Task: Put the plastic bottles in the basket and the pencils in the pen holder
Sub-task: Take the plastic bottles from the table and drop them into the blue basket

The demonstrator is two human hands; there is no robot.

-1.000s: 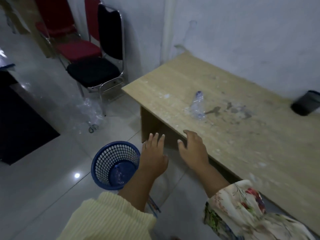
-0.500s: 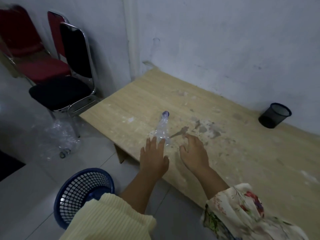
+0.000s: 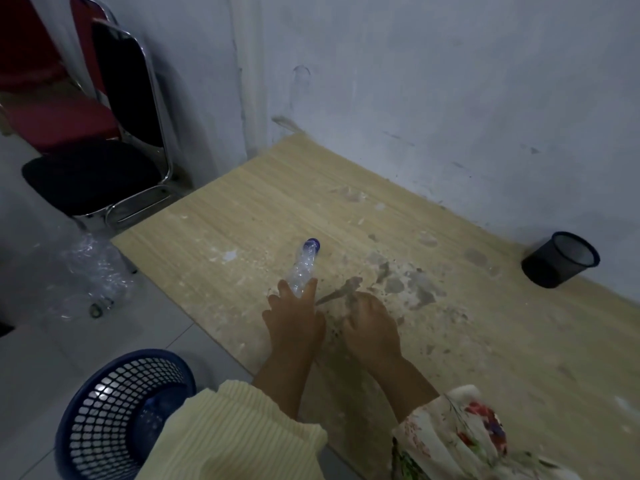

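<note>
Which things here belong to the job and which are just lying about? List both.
Job: plastic bottle on the table; blue basket on the floor; black mesh pen holder by the wall; both hands, left, right.

Lying about: stacked chairs; crumpled clear plastic on the floor.

Left hand fingers reach crumpled bottle.
</note>
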